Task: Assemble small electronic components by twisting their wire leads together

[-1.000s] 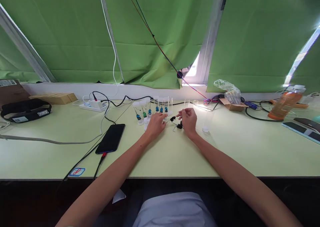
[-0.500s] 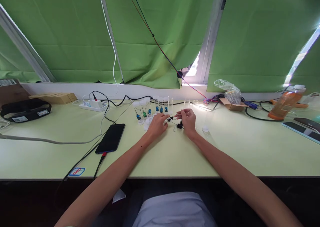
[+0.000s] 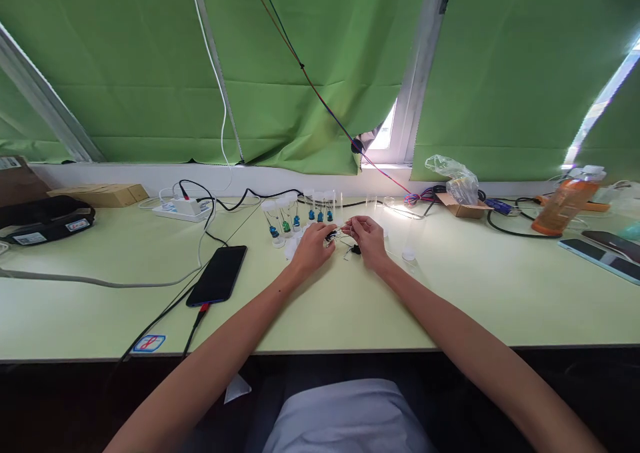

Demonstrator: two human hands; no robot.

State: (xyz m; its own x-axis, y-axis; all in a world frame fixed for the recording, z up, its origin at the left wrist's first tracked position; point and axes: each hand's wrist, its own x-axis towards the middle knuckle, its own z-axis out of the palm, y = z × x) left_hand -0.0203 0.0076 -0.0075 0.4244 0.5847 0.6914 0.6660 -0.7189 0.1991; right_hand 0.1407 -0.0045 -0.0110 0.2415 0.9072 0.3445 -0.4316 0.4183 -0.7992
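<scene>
My left hand (image 3: 313, 248) is closed around a small black part with thin wire legs (image 3: 331, 236), partly covered by my fingers. Close on its right, my right hand (image 3: 369, 241) makes a pinch; a thin pale strand seems to run to its fingertips, too fine to make out. Under the right hand, a second black part (image 3: 355, 249) with thin legs lies on the table. Behind my left hand stand several clear tubes, with blue pieces (image 3: 297, 221) and a green piece (image 3: 286, 226) on thin wires inside. A small clear cap (image 3: 409, 256) lies right of my right hand.
A black phone (image 3: 218, 275) with a cable plugged in lies at left. Further back are a white power strip (image 3: 185, 208) and a black headband (image 3: 47, 221). To the right are an open cardboard box (image 3: 465, 206), an orange drink bottle (image 3: 567, 203) and more phones (image 3: 595, 260).
The black part between my hands has moved left, further under my left fingers. My right fingertips have come closer to the left hand. The view has shifted slightly.
</scene>
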